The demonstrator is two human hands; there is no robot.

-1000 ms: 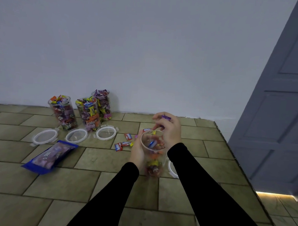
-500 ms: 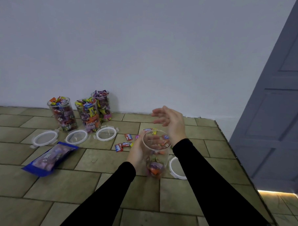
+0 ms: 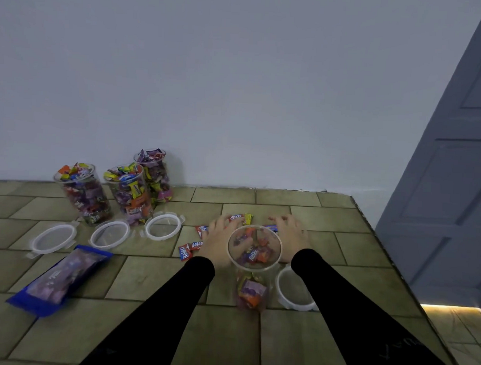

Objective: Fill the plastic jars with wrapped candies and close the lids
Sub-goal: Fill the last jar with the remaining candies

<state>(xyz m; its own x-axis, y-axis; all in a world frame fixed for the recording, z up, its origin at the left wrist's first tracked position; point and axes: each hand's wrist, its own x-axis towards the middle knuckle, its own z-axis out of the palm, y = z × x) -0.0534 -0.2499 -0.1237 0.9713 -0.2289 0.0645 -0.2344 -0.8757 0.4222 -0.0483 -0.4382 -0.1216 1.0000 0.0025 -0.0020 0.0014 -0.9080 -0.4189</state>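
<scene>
An open clear plastic jar point(image 3: 253, 265) stands on the tiled surface between my hands, with a few wrapped candies in its bottom. My left hand point(image 3: 219, 240) lies just left of its rim, fingers stretched forward onto a red wrapped candy point(image 3: 235, 218). My right hand point(image 3: 289, 235) is just right of the rim, fingers reaching down at a blue candy point(image 3: 270, 227) behind the jar. Neither hand plainly holds anything. More loose candies point(image 3: 193, 248) lie to the left. The jar's lid point(image 3: 284, 300) rests at its right.
Three full open jars point(image 3: 130, 194) stand at the back left by the wall, with three lids point(image 3: 110, 244) in front of them. A blue candy bag point(image 3: 61, 279) lies at the left. The surface's edge point(image 3: 382, 243) runs along the right, beside a grey door point(image 3: 454, 178).
My right hand dropped a candy into the jar, then came down behind its right side. My left hand let go of the jar and reached forward to the loose candies.
</scene>
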